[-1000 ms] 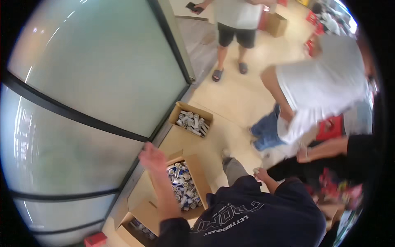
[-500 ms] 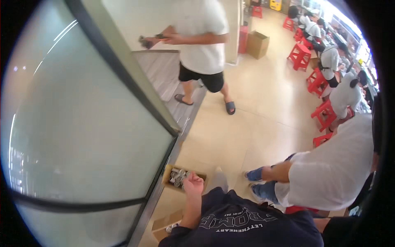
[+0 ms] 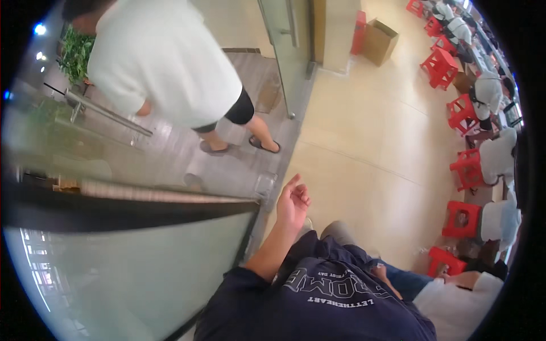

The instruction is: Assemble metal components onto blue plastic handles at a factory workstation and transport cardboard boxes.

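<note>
My left hand (image 3: 294, 202) is raised in front of me above the tiled floor, close to the door sill. Its index finger points outward while the other fingers curl loosely; nothing shows in it. Low at the right of my dark printed T-shirt (image 3: 335, 290), my right hand (image 3: 380, 273) is small and partly hidden, so its fingers are hard to read. It lies near the blue jeans (image 3: 404, 278) of a person in white beside me.
A person in a white shirt (image 3: 170, 68) stands in the glass doorway at left, by a door handle (image 3: 108, 113). A frosted glass panel (image 3: 142, 261) is near me. Red stools (image 3: 462, 219) and seated people line the right side. A cardboard box (image 3: 379, 42) stands far ahead.
The view has swung, and the boxes of small metal parts are out of sight. My left hand has moved up and forward from over one box. The person ahead has moved left into the doorway.
</note>
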Tool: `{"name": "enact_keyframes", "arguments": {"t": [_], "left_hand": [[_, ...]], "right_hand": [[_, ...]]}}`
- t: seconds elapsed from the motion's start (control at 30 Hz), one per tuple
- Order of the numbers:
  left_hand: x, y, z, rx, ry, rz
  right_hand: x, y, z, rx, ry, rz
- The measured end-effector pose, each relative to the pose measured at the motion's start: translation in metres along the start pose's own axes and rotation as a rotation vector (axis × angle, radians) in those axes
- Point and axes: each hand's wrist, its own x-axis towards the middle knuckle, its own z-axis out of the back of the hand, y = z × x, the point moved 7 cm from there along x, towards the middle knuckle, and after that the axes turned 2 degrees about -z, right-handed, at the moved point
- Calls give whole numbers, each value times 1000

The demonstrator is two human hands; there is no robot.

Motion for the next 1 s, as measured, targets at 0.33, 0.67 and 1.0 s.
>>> {"name": "enact_keyframes", "arguments": {"t": [0.33, 0.67, 1.0], "left_hand": [[162, -201, 30, -221, -190, -448], [183, -306, 181, -347, -885, -810], [443, -622, 184, 87, -588, -649]], "right_hand": [[268, 410, -283, -1794, -87, 652], [161, 768, -1014, -1258, 571, 1406], [342, 783, -1062, -2318, 757, 1395]]}}
